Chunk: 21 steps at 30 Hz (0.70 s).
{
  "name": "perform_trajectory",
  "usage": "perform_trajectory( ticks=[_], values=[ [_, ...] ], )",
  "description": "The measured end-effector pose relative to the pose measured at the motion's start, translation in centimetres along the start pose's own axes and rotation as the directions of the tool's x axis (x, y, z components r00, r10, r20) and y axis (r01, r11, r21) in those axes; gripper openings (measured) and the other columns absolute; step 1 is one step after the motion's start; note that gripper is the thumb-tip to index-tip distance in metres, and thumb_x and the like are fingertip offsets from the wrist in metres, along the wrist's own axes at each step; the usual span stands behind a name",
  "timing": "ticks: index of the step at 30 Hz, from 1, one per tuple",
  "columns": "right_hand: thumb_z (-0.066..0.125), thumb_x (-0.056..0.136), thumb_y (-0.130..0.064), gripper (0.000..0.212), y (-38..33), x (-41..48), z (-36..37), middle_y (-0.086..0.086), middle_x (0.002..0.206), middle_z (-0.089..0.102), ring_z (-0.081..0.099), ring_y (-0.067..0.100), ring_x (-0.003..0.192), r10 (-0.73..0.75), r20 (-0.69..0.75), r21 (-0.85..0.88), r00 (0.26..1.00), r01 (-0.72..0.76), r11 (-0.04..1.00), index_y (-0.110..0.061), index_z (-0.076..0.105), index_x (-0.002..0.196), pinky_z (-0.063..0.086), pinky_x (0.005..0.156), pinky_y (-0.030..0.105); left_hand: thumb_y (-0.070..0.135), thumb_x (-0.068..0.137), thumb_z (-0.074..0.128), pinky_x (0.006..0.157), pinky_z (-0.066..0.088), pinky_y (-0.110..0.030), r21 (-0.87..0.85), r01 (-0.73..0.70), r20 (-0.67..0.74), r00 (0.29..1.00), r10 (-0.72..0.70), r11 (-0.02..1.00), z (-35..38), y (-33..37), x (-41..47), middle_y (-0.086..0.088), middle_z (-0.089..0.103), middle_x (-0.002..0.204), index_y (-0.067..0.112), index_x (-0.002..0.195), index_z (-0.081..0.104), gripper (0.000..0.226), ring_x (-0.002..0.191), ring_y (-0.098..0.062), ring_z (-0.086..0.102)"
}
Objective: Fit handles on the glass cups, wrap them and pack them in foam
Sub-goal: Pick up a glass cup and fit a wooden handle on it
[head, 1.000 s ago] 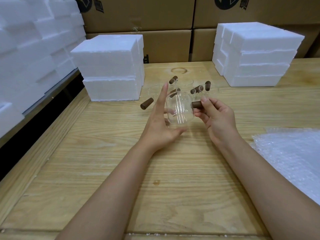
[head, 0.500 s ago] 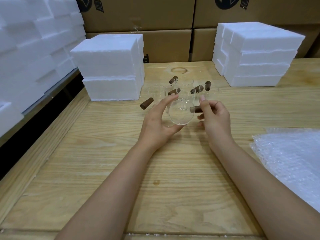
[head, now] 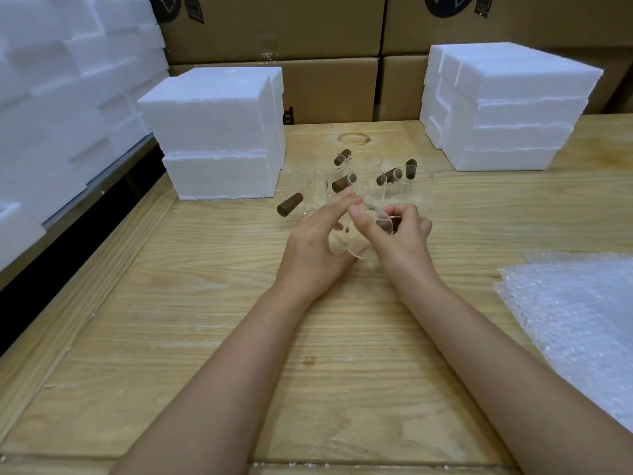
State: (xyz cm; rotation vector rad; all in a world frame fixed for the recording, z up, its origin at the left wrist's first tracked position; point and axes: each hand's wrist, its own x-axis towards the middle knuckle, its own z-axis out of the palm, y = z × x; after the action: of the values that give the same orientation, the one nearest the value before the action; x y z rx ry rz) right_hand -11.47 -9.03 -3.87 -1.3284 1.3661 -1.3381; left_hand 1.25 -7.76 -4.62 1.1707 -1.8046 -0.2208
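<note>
Left hand [head: 311, 245]: we see it curled round the left side of the glass cup [head: 347, 245], holding it clear of the table [head: 308, 354].
Right hand [head: 400, 245]: its fingers are curled in and pinch the brown handle [head: 394, 225] at the right side of the same cup; its thumb lies over the glass.
Cup in hand: clear, tilted, held between both hands near the middle of the table. We can only partly make out its rim.
Handle in hand: only a small dark patch shows between the fingers, touching the cup. We cannot tell whether it is seated.
Other cups [head: 368, 185]: a cluster of clear cups stands just beyond the hands, with four fitted handles [head: 388, 175] sticking out at different angles.
Lone handle [head: 289, 205]: it sits at the left edge of the cluster, beside a clear cup. We cannot tell whether it is attached.
Left foam stack [head: 219, 132]: white blocks on the table, left of the cluster.
Right foam stack [head: 507, 108]: white blocks at the far right, well apart from the cups.
Foam wall [head: 51, 80]: more white foam piled along the left side, off the table.
Bubble wrap [head: 575, 320]: a sheet lies on the table's right edge, near the right forearm.
Cardboard boxes [head: 274, 29]: stacked behind the table.
</note>
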Motion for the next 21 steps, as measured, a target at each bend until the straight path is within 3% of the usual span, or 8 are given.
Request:
perform_trajectory(
  ticks=[2,4,7,9,12,16,21],
  values=[
    [0.079,0.059,-0.056,0.056,0.3,0.0,0.1,-0.014,0.105,0.027,0.046,-0.004,0.097,-0.022,0.051,-0.035,0.998,0.024,0.999,-0.039,0.038,0.092,0.038,0.080,0.010,0.002,0.065,0.080,0.099,0.043,-0.025,-0.016,0.013,-0.007,1.000,-0.013,1.000,0.0,0.1,0.0,0.006,0.053,0.139,0.019,0.129,0.059,0.069,0.104,-0.009,0.059],
    [0.082,0.058,-0.052,0.065,0.6,0.0,0.0,-0.008,0.114,0.026,0.044,-0.001,0.103,-0.051,0.085,-0.088,0.995,0.058,0.994,-0.036,0.036,0.101,0.037,0.085,0.012,0.002,0.066,0.078,0.100,0.042,-0.028,-0.024,0.042,-0.006,0.999,-0.042,0.999,-0.1,0.0,0.0,0.004,0.054,0.139,0.020,0.129,0.059,0.069,0.108,-0.006,0.055],
    [0.086,0.057,-0.043,0.076,0.9,0.0,-0.1,-0.004,0.120,0.024,0.046,0.005,0.109,-0.134,0.110,-0.148,0.985,0.149,0.978,-0.029,0.037,0.112,0.037,0.093,0.014,0.007,0.068,0.080,0.083,0.037,-0.004,-0.059,0.095,-0.019,0.995,-0.096,0.994,-0.3,-0.3,0.2,0.000,0.062,0.130,0.026,0.128,0.059,0.066,0.087,0.006,0.056],
    [0.088,0.056,-0.036,0.071,0.8,0.0,-0.3,-0.003,0.121,0.026,0.048,-0.002,0.106,-0.188,0.115,-0.117,0.976,0.201,0.973,-0.029,0.042,0.110,0.038,0.093,0.009,0.015,0.068,0.084,0.078,0.035,0.001,-0.119,0.128,-0.030,0.991,-0.132,0.985,-0.3,-0.5,0.2,0.002,0.064,0.123,0.029,0.128,0.058,0.067,0.084,0.008,0.055],
    [0.089,0.058,-0.022,0.059,0.4,0.0,-0.5,-0.002,0.123,0.027,0.050,-0.012,0.101,-0.250,0.128,-0.010,0.960,0.253,0.967,-0.035,0.049,0.099,0.040,0.094,0.007,0.019,0.068,0.085,0.078,0.042,-0.004,-0.219,0.181,-0.017,0.982,-0.189,0.959,-0.4,-0.7,0.4,0.008,0.064,0.118,0.032,0.129,0.056,0.069,0.090,0.004,0.060],
    [0.083,0.063,-0.006,0.050,0.1,0.4,-1.2,0.006,0.128,0.030,0.058,0.013,0.112,-0.254,0.162,0.127,0.954,0.235,0.964,-0.020,0.059,0.105,0.043,0.103,0.022,0.022,0.070,0.085,0.083,0.045,-0.010,-0.272,0.184,-0.014,0.981,-0.195,0.945,-0.6,-0.9,0.5,0.006,0.065,0.117,0.037,0.126,0.053,0.067,0.094,0.002,0.063],
    [0.076,0.071,-0.004,0.037,-0.1,0.7,-1.8,-0.005,0.113,0.035,0.059,-0.012,0.089,-0.248,0.174,0.185,0.953,0.216,0.959,-0.017,0.064,0.104,0.046,0.088,0.010,0.019,0.067,0.088,0.089,0.047,-0.016,-0.290,0.187,0.003,0.981,-0.194,0.939,-0.6,-1.0,0.5,0.012,0.061,0.125,0.036,0.127,0.052,0.072,0.098,-0.003,0.064]
  ],
)
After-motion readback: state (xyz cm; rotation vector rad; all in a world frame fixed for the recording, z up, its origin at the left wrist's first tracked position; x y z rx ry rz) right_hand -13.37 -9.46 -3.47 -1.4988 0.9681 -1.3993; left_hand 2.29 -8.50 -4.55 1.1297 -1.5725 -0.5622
